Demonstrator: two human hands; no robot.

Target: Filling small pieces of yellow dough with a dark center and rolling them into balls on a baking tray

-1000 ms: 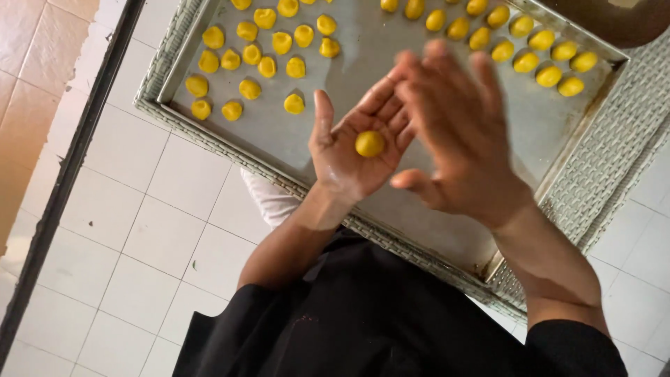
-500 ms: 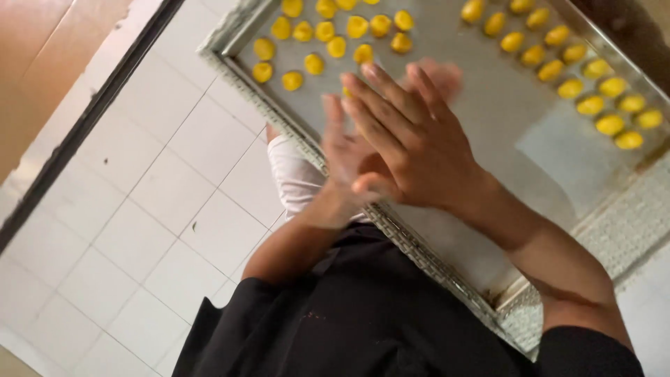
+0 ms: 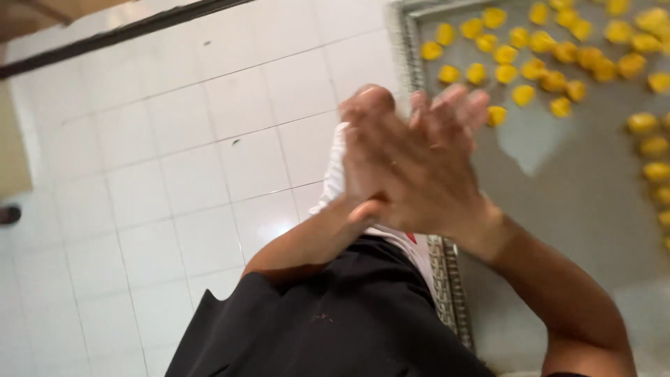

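Here the right hand (image 3: 419, 167) covers the left hand (image 3: 359, 150), beside the tray (image 3: 558, 181).

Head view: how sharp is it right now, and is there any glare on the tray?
Head view: motion blur softens the pressed-together right hand and left hand; the yellow dough pieces look smeared; a pale glare patch sits on the metal tray; the white tiled floor is bright, evenly lit and reflective.

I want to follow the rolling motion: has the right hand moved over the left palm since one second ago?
Yes. The right hand now lies flat over the left hand, hiding the yellow ball seen earlier, nearer the tray's edge.
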